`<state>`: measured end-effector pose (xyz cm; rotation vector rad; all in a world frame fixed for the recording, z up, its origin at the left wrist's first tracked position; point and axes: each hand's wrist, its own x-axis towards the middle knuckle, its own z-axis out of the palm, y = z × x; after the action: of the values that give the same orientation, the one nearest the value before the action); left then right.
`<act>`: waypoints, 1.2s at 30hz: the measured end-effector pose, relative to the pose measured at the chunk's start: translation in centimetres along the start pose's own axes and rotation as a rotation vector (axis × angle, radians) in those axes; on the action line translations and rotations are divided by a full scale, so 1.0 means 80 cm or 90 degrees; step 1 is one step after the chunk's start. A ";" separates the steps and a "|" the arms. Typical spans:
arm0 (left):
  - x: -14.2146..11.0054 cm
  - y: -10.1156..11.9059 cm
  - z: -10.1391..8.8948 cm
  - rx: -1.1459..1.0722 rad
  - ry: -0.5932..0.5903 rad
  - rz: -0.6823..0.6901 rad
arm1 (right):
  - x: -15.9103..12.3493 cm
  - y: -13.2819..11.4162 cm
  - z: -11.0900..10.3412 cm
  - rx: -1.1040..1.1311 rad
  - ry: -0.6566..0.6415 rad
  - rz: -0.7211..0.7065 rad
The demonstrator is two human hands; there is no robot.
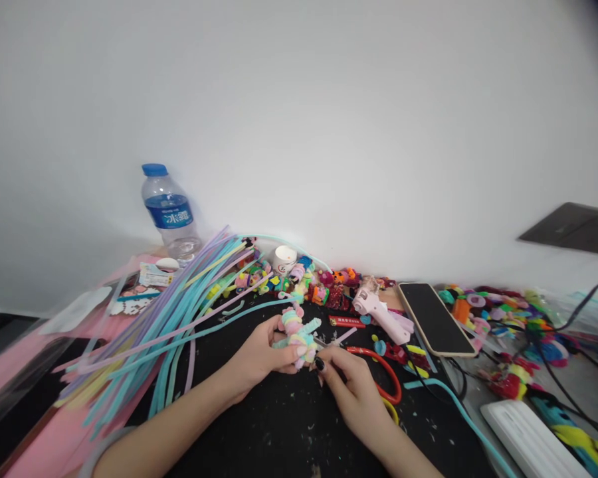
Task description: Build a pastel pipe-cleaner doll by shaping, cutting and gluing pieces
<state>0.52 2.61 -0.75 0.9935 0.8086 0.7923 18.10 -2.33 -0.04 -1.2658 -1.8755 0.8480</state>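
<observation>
My left hand [259, 358] is closed around a small pastel figure [296, 332] made of twisted fuzzy pipe cleaners in pink, mint and yellow. My right hand [351, 385] pinches at the figure's lower right side with its dark-nailed fingertips; what those fingers grip is too small to name. Both hands hover just above the black mat [279, 425]. Red-handled scissors [383, 375] lie directly behind my right hand.
A fan of long pastel pipe cleaners [179, 312] lies on the left. A water bottle [170, 214] stands by the wall, with a pink glue gun [379, 312], a phone [433, 318], small colourful trinkets [323, 282] and black cables [553, 372] on the right.
</observation>
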 end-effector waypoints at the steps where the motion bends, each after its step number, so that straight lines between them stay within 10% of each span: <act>1: 0.000 0.000 0.001 0.009 0.001 0.028 | 0.000 0.000 0.000 -0.007 0.005 -0.001; 12: -0.013 0.005 0.008 0.143 0.017 0.169 | 0.001 0.001 0.002 -0.051 0.050 -0.014; 36: -0.001 0.013 -0.002 -0.116 0.063 0.094 | -0.002 0.009 -0.004 -0.048 0.182 0.048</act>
<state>0.15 2.99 0.20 0.8634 0.7394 1.0311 18.74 -2.26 -0.49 -1.4296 -1.6540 0.6018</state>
